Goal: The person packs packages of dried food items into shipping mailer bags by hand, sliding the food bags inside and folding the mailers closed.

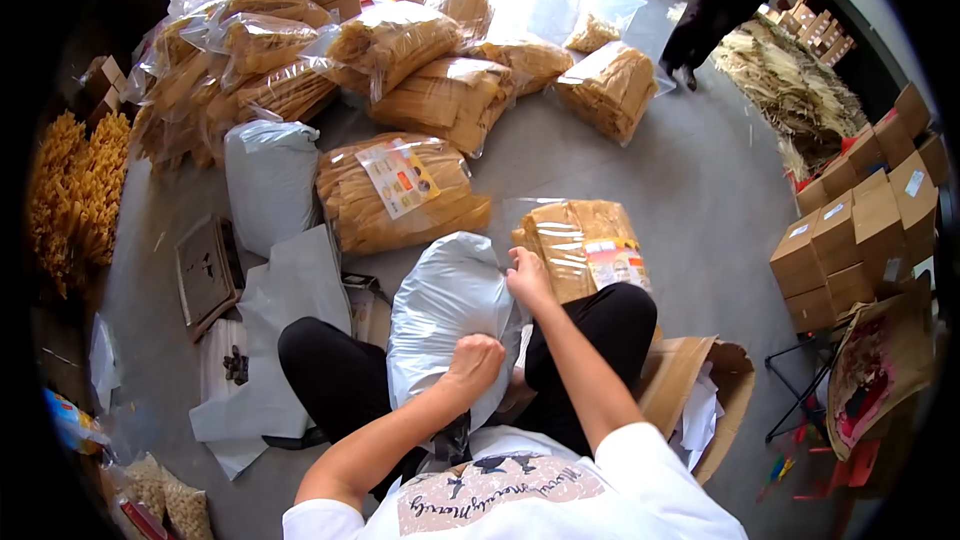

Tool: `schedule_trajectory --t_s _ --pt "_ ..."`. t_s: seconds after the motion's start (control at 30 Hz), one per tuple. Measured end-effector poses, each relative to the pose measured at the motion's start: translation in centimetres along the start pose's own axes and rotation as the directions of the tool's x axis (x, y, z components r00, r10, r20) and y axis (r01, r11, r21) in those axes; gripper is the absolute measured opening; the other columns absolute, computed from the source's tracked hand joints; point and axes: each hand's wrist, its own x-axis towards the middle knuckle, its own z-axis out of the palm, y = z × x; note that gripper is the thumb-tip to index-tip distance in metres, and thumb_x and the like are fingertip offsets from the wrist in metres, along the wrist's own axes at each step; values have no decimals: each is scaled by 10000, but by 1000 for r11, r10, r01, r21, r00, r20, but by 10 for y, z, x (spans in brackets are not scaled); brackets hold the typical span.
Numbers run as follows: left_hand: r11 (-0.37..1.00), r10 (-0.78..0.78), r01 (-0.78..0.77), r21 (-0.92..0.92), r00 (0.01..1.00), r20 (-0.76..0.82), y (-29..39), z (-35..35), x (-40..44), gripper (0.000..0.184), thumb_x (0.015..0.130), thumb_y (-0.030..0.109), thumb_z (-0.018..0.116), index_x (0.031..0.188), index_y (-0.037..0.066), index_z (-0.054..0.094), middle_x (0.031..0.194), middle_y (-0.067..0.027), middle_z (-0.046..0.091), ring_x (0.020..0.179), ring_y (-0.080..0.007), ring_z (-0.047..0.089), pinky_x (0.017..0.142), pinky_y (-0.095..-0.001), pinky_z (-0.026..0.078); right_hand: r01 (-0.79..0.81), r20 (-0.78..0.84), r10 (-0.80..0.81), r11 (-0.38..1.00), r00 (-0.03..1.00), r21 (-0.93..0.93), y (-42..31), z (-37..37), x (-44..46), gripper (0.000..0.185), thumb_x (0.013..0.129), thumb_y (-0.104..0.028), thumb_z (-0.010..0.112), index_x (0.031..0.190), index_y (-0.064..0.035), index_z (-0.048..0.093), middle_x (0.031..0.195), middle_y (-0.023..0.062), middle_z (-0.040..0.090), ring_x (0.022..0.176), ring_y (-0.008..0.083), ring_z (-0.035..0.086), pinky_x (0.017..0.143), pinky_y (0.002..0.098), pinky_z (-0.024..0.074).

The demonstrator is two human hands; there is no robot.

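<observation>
The grey floor (710,230) carries clear plastic bags of golden-brown strips (355,205), a stuffed poly mailer (270,180) at left beside a grey sheet (295,285), an open carton (660,375) at right and stacked cardboard boxes (845,240) beyond; a second bulging mailer (440,310) probably rests there too, underside hidden.

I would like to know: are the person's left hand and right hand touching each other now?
Apart. The head view shows the left hand lower and the right hand higher, with the white bag visible between them.

White printed T-shirt (510,500), black trousers (335,365).
</observation>
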Motion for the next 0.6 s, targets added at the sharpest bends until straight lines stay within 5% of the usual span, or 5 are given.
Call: schedule_trajectory --t_s 0.1,0.13,0.27,0.47,0.6 --pt "999 -2 0 -34 999 -45 -4 3 2 60 624 120 592 619 77 634 634 -120 618 605 -258 636 552 -350 503 331 -330 -356 934 874 -131 -52 -40 -41 344 819 -27 502 1155 -15 574 1273 155 517 1274 297 397 1081 482 236" --pt "998 2 -4 -55 1000 -31 -6 6 2 65 635 116 588 626 75 638 634 -118 619 605 -262 636 555 -357 503 324 -258 -375 921 890 -218 -55 -35 -52 409 883 -138 498 1256 29 494 1322 205 466 1296 334 365 1086 467 242" --pt "995 -24 26 -94 999 22 -6 -4 1 85 668 105 580 641 70 652 636 -119 623 615 -278 636 560 -373 504 189 150 -211 970 966 151 -26 9 -50 677 928 -357 479 1385 91 257 1381 305 342 1300 412 325 1067 436 289" --pt "909 -30 -20 -417 993 -112 -15 -39 -30 197 665 29 592 851 24 526 784 -141 578 738 -336 603 672 -426 482 275 45 -277 960 960 56 -50 -24 -134 624 890 -185 494 1411 45 240 1486 263 164 1396 401 93 1110 517 105" --pt "740 -232 302 -601 953 193 -16 -76 -63 319 728 65 625 1019 50 498 889 -158 591 858 -345 593 714 -433 471 423 170 -433 901 885 95 -32 -22 -211 727 825 -93 571 1440 2 195 1513 250 38 1384 472 -27 1104 534 85"
